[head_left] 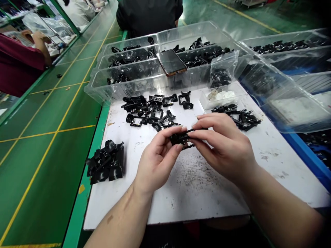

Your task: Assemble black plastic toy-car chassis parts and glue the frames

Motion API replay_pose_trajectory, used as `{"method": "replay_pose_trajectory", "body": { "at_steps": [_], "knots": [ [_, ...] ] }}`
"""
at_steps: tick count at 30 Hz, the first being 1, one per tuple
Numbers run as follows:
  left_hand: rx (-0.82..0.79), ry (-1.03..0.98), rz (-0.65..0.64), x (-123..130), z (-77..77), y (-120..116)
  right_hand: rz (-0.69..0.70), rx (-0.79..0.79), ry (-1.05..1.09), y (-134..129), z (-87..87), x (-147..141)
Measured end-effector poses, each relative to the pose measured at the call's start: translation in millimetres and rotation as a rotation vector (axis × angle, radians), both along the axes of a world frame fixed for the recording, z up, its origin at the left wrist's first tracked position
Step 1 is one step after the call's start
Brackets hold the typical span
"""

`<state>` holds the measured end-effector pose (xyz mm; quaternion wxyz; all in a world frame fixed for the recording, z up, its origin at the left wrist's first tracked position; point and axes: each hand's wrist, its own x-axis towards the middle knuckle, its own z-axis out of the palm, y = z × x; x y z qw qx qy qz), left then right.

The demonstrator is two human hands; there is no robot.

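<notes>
Over the middle of the white work surface [207,193], a small black plastic part [178,138] is held between both hands. My left hand [160,155] pinches its left side with thumb and fingers. On the right side, my right hand [219,141] grips it, and a thin black strip shows by those fingertips. The fingers hide much of the part. Just beyond lie several loose black frame-like parts [155,112]. A heap of curved black parts [106,162] sits at the left edge, and a pile of slim black pieces [243,119] lies beyond my right hand.
A clear divided tray [124,72] with black parts stands at the back, a phone [171,62] resting across it. Nearby are a plastic bag [223,69] and a small white box [219,98]. A blue bin [307,162] borders the right. Other people [150,17] sit nearby.
</notes>
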<state>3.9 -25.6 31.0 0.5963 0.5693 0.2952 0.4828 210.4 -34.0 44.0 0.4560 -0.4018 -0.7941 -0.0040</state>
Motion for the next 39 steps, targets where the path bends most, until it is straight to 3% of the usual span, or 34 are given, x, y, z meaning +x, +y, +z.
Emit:
{"method": "replay_pose_trajectory", "body": {
  "at_steps": [7,16,26,32,39],
  "knots": [
    [0.019,0.006,0.025,0.8,-0.9,-3.5,-0.02,0.01,-0.013,-2.7,2.0,-1.4],
    [0.087,0.068,0.03,0.5,1.3,-4.9,0.033,-0.175,0.139,-2.5,5.2,-1.2],
    [-0.031,0.011,0.005,-2.9,4.3,-3.8,0.077,-0.301,0.241,-4.6,4.6,-2.6],
    [-0.094,-0.024,-0.026,-4.3,2.1,0.5,0.08,-0.289,0.19,-3.9,5.8,-2.2],
    [-0.018,0.035,0.017,-3.4,1.7,-1.0,0.072,-0.31,0.211,-3.4,6.5,-1.4]
  ]
}}
